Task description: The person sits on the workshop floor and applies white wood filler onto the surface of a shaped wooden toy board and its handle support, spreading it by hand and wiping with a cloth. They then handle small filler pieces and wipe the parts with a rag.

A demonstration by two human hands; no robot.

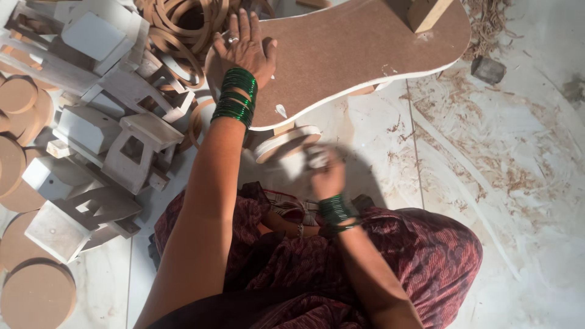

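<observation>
My left hand (244,49) lies flat, fingers spread, on the near end of a large brown fibreboard panel (359,42) with a curved white edge. My right hand (326,173), blurred by motion, is closed on a small pale pad, likely sandpaper (295,166), held against a round white-edged disc (286,141) under the panel's edge. Both wrists wear green bangles. My lap, in dark red patterned cloth, fills the bottom of the view.
A heap of small white-painted wooden pieces (103,122) lies at left, with round brown discs (36,295) and brown rings (183,30) near it. A wooden block (426,12) stands on the panel. Shavings (487,18) and dust cover the tiled floor at right.
</observation>
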